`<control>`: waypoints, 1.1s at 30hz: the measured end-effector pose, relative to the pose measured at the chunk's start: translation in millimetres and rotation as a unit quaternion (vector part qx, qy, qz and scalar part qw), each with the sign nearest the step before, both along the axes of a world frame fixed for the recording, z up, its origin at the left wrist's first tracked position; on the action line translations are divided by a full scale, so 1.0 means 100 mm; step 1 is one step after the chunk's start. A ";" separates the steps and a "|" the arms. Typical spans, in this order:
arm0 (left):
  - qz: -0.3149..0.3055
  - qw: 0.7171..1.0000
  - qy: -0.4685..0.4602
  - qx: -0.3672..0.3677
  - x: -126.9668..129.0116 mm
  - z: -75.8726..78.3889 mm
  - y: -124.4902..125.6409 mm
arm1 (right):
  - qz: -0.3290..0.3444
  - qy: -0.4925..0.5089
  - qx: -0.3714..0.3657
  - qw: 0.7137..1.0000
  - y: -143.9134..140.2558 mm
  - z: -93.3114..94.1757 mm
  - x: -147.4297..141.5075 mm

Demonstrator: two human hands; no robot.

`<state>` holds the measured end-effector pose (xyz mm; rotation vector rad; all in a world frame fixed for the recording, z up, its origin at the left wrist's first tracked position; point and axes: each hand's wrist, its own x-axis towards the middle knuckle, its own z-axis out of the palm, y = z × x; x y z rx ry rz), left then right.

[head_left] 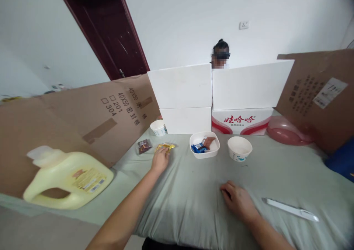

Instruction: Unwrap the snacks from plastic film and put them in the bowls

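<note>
My left hand (pixel 159 160) reaches across the soft grey-green cloth (pixel 193 191), fingertips pinching the near end of a crinkly gold foil packet (pixel 165 146). It lies flat, long axis running left to right, just left of the square white bowl (pixel 205 145) with glossy wrappers inside. My right hand (pixel 238 201) rests on the cloth, fingers loosely curled, holding nothing. A dark foil packet (pixel 144 146) lies nearby.

Matt grey-green cloth over tabletop (pixel 193 205). Glossy foil snack packet (pixel 165 146). Smooth yellow plastic detergent jug (pixel 68 180). Paper bowl (pixel 239 148). Rough brown cardboard panel (pixel 69 124).
</note>
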<state>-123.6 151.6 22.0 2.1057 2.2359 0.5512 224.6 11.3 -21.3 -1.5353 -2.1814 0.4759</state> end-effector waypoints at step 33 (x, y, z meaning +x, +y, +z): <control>-0.402 0.911 -0.052 0.068 1.90 -0.48 -1.65 | -0.193 -0.022 0.039 0.980 -0.37 0.14 0.41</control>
